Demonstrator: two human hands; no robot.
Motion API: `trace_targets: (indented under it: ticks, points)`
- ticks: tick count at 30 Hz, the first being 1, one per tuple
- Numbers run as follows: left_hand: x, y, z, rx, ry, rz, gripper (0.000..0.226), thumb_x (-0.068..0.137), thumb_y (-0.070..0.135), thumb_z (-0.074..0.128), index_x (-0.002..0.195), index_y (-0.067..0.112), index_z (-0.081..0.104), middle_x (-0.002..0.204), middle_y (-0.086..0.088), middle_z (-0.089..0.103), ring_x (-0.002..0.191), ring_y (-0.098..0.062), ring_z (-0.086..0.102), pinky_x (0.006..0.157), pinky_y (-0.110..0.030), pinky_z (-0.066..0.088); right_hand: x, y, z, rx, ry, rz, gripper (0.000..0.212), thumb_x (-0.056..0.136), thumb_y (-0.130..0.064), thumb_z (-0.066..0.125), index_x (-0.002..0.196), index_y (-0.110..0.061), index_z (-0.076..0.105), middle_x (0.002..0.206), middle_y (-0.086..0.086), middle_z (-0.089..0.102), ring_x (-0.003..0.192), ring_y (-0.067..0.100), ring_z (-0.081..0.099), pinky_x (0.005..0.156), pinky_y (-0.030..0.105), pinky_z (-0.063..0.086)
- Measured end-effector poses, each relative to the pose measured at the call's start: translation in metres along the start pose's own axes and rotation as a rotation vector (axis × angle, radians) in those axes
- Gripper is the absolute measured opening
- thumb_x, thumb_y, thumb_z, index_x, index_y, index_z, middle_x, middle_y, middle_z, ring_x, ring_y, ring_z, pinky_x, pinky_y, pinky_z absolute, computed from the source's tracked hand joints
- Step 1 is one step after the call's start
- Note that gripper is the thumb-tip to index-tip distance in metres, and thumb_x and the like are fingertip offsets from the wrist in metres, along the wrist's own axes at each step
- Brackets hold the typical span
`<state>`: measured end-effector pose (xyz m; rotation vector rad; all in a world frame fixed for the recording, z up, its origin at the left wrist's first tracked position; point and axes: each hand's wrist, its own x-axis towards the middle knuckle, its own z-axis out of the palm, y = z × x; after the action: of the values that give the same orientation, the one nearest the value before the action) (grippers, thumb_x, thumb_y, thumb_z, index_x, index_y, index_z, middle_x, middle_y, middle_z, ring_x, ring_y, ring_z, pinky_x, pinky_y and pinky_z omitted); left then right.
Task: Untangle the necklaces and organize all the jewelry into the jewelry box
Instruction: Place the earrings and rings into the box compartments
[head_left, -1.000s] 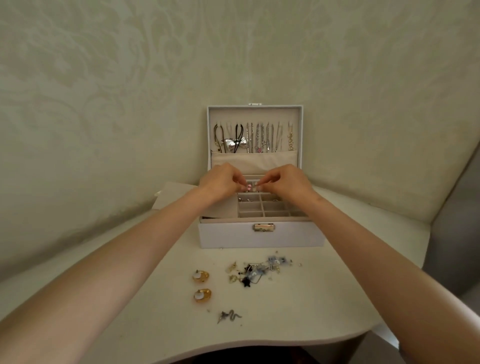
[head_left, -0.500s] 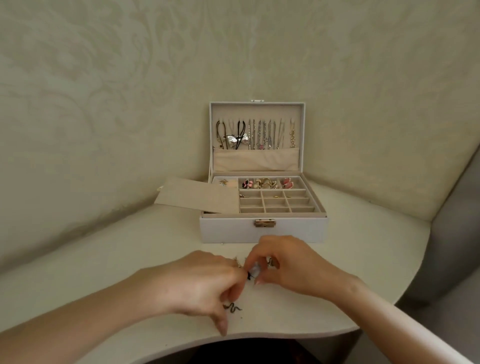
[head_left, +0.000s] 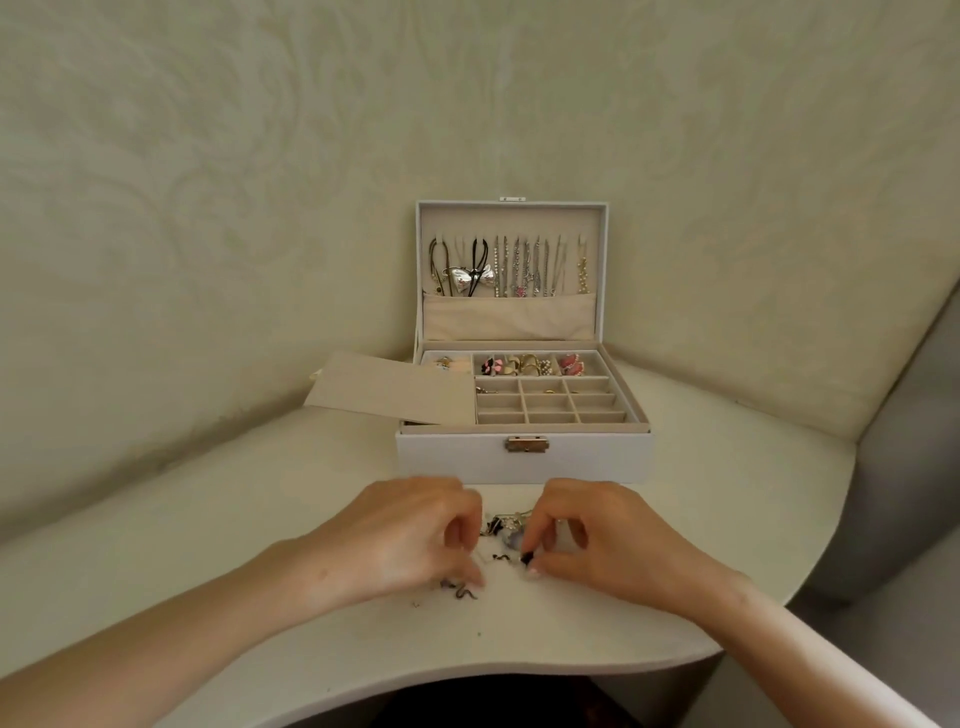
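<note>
a: how many things do we count here?
b: we count one jewelry box (head_left: 524, 462), two hands, and one small heap of jewelry (head_left: 505, 526) on the table (head_left: 208, 545). one snake-shaped piece (head_left: 463, 592) lies apart from the heap, just beside the left hand (head_left: 410, 540).
a: and what does the box hold?
b: its lid (head_left: 511, 218) stands upright. necklaces (head_left: 519, 267) hang inside it in one row, about ten, but we cannot count them exactly. their ends go into a cloth pocket (head_left: 509, 317). in the tray we see a grid (head_left: 550, 402) of nine square cells, three by three. two cells of the back row hold one small piece each. behind the grid, a long slot holds rings (head_left: 530, 365), some gold and some pink. a flat beige flap (head_left: 389, 389) lies over the left part.
a: which materials?
b: the box is white with a metal clasp (head_left: 528, 445). the lining is beige and looks soft. the table is pale and smooth, with a curved edge.
a: and the hands?
b: they are near each other in front of the box, not touching, with the heap between them. the right hand (head_left: 602, 540) pinches a dark piece (head_left: 525, 558) with thumb and forefinger. the fingers of the left hand are curled down, but we cannot tell if they hold something.
</note>
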<state>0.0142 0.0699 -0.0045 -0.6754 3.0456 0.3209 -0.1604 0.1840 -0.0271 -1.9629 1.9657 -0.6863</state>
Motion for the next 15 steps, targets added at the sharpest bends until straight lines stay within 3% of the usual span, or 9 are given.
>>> trace_targets:
  ticks: [3,8,12,15]
  points:
    - [0.018,-0.001,0.004,-0.045,0.169,-0.040,0.020,0.084,0.043,0.063,0.095,0.029,0.054,0.094,0.014,0.055,0.087,-0.003,0.049,0.075,-0.022,0.037,-0.001,0.001,-0.007,0.092,0.052,0.017,0.019,0.076,-0.020,0.075,0.075,-0.035,0.064,0.078,-0.018,0.063,0.063,-0.001,0.049,0.060,0.013,0.036]
    - [0.035,-0.004,0.016,-0.014,0.122,-0.020,0.013,0.085,0.035,0.062,0.096,0.028,0.058,0.098,0.013,0.053,0.095,-0.004,0.050,0.070,-0.022,0.037,-0.002,0.005,-0.021,0.249,0.116,0.075,0.007,0.081,-0.011,0.072,0.082,-0.017,0.068,0.053,-0.030,0.054,0.049,0.001,0.042,0.051,0.010,0.033]
    - [0.035,-0.004,0.018,0.019,0.141,0.018,0.010,0.086,0.034,0.059,0.094,0.029,0.058,0.094,0.016,0.050,0.091,-0.002,0.047,0.061,-0.016,0.031,-0.001,0.006,-0.028,0.346,0.178,0.074,0.010,0.079,-0.006,0.072,0.079,-0.013,0.066,0.058,-0.024,0.060,0.050,0.001,0.045,0.052,0.012,0.036]
    - [0.034,-0.005,0.015,-0.019,0.157,0.030,0.016,0.085,0.037,0.061,0.099,0.033,0.055,0.096,0.018,0.049,0.091,0.000,0.047,0.066,-0.016,0.034,0.002,0.008,-0.032,0.430,0.239,0.082,0.012,0.077,-0.007,0.074,0.076,-0.015,0.066,0.069,-0.012,0.067,0.054,0.006,0.054,0.055,0.021,0.045]
